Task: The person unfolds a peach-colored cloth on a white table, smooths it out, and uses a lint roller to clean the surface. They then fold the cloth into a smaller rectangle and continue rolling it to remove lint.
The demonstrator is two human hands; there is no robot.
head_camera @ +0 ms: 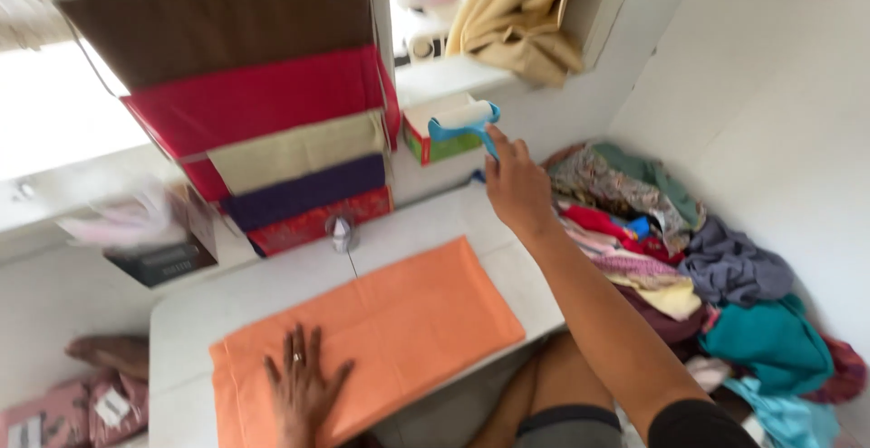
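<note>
Head view: your left hand (304, 385) lies flat, fingers spread, on the orange cloth (381, 339), which is folded on the white board (227, 303). It pins the cloth; it grips nothing. Your right hand (517, 185) is raised well above the board, fingers closed round the handle of a blue lint roller (464, 122). The roller's head is near the small box (439, 135) on the sill, clear of the cloth.

Step, as judged: roller lifted, cloth held. Next move calls for keeping the cloth flat under your palm and bringing the roller down onto bare fabric beside it. Clothes pile (698, 267) lies at right.
</note>
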